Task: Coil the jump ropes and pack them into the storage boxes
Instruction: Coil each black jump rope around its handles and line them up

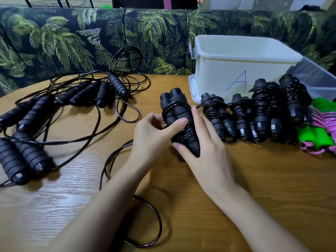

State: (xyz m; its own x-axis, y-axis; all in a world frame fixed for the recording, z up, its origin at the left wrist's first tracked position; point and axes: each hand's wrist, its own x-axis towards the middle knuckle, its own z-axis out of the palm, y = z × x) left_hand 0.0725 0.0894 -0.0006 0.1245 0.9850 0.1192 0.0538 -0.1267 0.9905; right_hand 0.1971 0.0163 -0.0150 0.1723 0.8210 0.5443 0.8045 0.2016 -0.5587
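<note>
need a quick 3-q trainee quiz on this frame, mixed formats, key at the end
1. Multiple choice: what do the left hand and right hand hold?
A) a black handle pair partly wrapped in its cord
B) a green-handled rope
C) a box lid
2. True or false: the finished black bundles lie left of the hands.
3. Fill in: the white box is marked with the letter ___.

Key: 1 A; 2 false, they lie right of the hands, in front of the white box; 3 A.
</note>
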